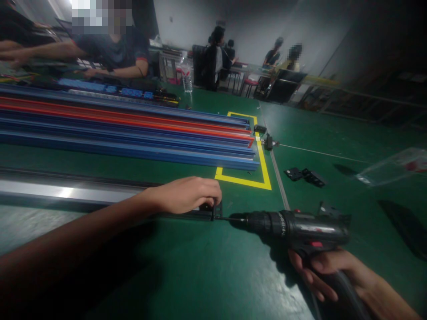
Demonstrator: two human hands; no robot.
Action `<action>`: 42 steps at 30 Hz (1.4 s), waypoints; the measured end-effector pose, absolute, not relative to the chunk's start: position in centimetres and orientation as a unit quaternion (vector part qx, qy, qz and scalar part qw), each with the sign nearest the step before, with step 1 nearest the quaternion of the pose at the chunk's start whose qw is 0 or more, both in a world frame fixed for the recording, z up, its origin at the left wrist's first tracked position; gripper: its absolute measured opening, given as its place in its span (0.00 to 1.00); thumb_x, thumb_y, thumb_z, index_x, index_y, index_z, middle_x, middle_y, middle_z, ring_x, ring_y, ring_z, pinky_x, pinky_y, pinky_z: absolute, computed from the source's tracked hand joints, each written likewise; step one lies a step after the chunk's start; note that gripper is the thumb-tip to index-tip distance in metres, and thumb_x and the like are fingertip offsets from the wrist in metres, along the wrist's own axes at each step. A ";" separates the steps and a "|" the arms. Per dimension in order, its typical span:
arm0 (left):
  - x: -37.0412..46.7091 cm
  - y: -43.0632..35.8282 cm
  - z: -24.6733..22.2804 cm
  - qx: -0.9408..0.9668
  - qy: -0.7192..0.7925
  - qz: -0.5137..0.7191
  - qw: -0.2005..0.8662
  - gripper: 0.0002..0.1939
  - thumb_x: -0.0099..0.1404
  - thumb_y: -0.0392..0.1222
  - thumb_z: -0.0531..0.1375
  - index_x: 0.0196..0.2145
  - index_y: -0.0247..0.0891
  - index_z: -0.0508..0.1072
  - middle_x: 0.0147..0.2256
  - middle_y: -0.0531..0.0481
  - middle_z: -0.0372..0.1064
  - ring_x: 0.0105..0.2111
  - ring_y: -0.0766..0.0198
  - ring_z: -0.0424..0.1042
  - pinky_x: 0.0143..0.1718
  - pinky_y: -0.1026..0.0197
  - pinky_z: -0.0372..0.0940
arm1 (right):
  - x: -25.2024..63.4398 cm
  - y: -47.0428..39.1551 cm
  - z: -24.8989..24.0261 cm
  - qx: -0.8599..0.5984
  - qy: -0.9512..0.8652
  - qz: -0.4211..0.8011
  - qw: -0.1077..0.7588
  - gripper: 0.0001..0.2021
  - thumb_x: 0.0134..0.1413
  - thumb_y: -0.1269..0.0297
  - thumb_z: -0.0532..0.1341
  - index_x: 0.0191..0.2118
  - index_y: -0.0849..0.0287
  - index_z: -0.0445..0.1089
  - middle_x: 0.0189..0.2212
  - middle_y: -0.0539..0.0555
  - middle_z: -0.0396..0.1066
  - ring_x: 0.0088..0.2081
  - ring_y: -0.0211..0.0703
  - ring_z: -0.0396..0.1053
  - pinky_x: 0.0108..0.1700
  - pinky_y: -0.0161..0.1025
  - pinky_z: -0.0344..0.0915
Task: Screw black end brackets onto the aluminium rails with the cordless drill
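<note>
My right hand (pixel 323 271) is wrapped round the handle of a black power drill (pixel 300 226) at the lower right. The drill's long thin bit points left and its tip meets a small black end bracket (pixel 217 210). Fingers curled, my left hand (pixel 193 194) holds that bracket against the right end of a long metal profile. The profile (pixel 66 191) has a shiny silver face and dark edges, and runs off to the left beneath my left forearm.
Blue profiles (pixel 133 149) and red ones (pixel 133 119) lie behind, their ends inside a yellow tape outline (pixel 266 169). Black brackets (pixel 313 177) and a clear bottle (pixel 393 166) are at right. Another bottle (pixel 187 78) stands farther back. A person (pixel 113 53) works across the table.
</note>
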State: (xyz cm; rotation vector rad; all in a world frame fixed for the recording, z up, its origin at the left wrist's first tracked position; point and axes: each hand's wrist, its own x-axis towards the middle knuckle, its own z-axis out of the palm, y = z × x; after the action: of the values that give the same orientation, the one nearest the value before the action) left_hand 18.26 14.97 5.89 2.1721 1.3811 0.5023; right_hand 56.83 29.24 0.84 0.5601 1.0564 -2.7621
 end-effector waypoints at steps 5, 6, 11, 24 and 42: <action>18.2 15.0 5.8 0.801 0.509 0.183 0.257 0.08 0.71 0.30 0.55 0.40 0.40 0.72 0.40 0.52 0.69 0.40 0.65 0.69 0.41 0.63 0.59 | 57.0 29.2 0.8 0.188 0.345 -0.918 0.062 0.14 0.52 0.67 0.65 0.44 0.68 0.78 0.31 0.59 0.78 0.20 0.32 0.72 0.29 0.31 0.74; 18.2 15.0 5.9 0.801 0.509 0.182 0.257 0.08 0.71 0.30 0.55 0.40 0.40 0.72 0.40 0.53 0.69 0.40 0.65 0.69 0.40 0.63 0.59 | 57.0 29.2 0.8 0.188 0.345 -0.917 0.064 0.14 0.52 0.67 0.65 0.44 0.68 0.78 0.31 0.59 0.78 0.19 0.32 0.72 0.29 0.31 0.73; 18.2 15.1 5.9 0.803 0.506 0.182 0.257 0.09 0.71 0.30 0.54 0.40 0.40 0.72 0.40 0.52 0.69 0.40 0.65 0.69 0.41 0.64 0.59 | 57.0 29.2 0.8 0.185 0.356 -0.913 0.068 0.14 0.52 0.67 0.66 0.44 0.67 0.78 0.30 0.58 0.78 0.19 0.31 0.71 0.29 0.31 0.73; 18.2 15.1 5.9 0.800 0.512 0.183 0.256 0.09 0.71 0.31 0.54 0.40 0.40 0.73 0.41 0.52 0.70 0.40 0.65 0.69 0.41 0.63 0.59 | 57.0 29.2 0.7 0.197 0.357 -0.910 0.069 0.14 0.51 0.66 0.65 0.43 0.66 0.79 0.29 0.57 0.77 0.18 0.30 0.69 0.28 0.31 0.72; 18.3 15.0 5.9 0.802 0.502 0.197 0.256 0.10 0.71 0.31 0.53 0.40 0.40 0.74 0.40 0.51 0.71 0.39 0.64 0.70 0.41 0.62 0.60 | 57.0 29.1 0.6 0.190 0.364 -0.910 0.061 0.14 0.50 0.66 0.66 0.43 0.66 0.79 0.29 0.56 0.77 0.17 0.29 0.67 0.28 0.30 0.72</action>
State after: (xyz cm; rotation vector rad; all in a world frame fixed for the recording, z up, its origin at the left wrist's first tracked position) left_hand 18.29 15.00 5.95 2.1769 1.3635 0.5340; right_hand 57.00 29.07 0.63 0.5741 1.1002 -2.7529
